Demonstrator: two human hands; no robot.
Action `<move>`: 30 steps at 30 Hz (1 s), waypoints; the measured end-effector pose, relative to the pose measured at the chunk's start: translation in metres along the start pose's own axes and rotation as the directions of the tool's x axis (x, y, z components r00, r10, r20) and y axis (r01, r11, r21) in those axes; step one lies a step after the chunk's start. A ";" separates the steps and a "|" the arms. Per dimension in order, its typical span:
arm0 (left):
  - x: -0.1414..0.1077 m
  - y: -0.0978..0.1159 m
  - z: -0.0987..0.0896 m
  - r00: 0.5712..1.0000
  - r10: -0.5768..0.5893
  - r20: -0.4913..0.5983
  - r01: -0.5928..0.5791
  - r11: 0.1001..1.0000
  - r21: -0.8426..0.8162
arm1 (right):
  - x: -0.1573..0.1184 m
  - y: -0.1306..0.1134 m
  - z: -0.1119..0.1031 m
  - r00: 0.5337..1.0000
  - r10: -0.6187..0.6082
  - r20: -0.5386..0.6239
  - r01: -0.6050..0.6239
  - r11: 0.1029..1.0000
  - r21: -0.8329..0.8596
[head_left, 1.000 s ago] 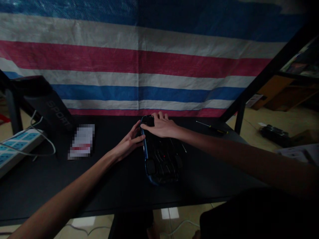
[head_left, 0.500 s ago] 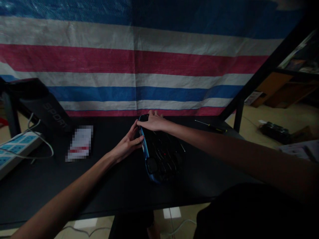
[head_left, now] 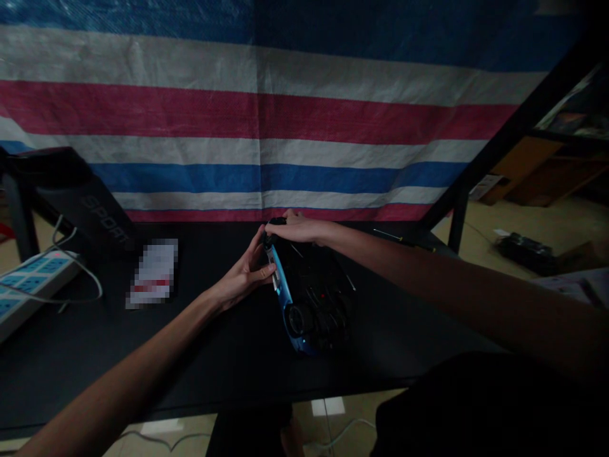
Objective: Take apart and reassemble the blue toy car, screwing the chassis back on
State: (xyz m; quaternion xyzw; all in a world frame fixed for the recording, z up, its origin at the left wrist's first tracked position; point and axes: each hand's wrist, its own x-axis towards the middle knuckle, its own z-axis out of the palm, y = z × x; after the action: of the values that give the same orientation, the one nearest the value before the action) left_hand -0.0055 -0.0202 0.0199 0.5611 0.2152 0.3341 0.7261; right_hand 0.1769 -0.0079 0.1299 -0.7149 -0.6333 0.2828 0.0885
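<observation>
A toy car with a blue body and black underside lies wheels-up on the black table, one wheel showing near its closer end. My left hand is against the car's left side, thumb on the blue edge and fingers reaching to the far end. Across the far end lies my right hand, its fingers curled round the far left corner by a dark wheel. Its fingertips are partly hidden. Right of the car, a thin metal shaft shows.
On the table are a white power strip with cables, a dark SPORT bag, a blurred white packet and a screwdriver behind my right forearm. A striped sheet hangs behind.
The car has tilted a little, so its left side and near wheel show more. My right hand has shifted slightly right at the far end; my left hand stays at the side.
</observation>
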 end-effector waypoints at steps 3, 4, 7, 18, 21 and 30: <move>0.000 0.001 0.000 1.000 0.002 -0.003 -0.002 1.000 -0.005 | 0.000 0.002 -0.003 1.000 -0.007 0.024 0.007 1.000 0.018; 0.000 0.001 0.001 1.000 0.002 -0.005 -0.002 1.000 -0.007 | 0.001 0.003 -0.004 0.999 -0.012 0.038 0.011 1.000 0.023; 0.001 0.002 0.001 1.000 -0.010 -0.018 0.010 1.000 -0.013 | 0.006 0.008 -0.006 0.996 -0.027 0.088 0.024 0.999 0.038; 0.001 0.002 0.005 0.998 -0.036 -0.058 0.037 0.999 0.024 | 0.005 0.007 -0.007 0.997 -0.047 0.060 0.047 0.999 0.003; 0.000 0.003 0.006 0.998 -0.044 -0.046 0.046 0.998 0.031 | 0.004 0.004 -0.004 0.998 -0.059 0.015 0.059 0.998 -0.013; 0.000 0.008 0.016 0.991 -0.004 -0.136 0.007 1.000 0.022 | 0.005 0.007 -0.006 0.991 -0.134 0.009 0.134 0.991 0.012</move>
State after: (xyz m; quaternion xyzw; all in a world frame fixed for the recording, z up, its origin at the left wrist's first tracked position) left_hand 0.0032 -0.0295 0.0317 0.5445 0.2694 0.3673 0.7043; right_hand 0.1857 -0.0034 0.1299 -0.6689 -0.6786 0.2836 0.1082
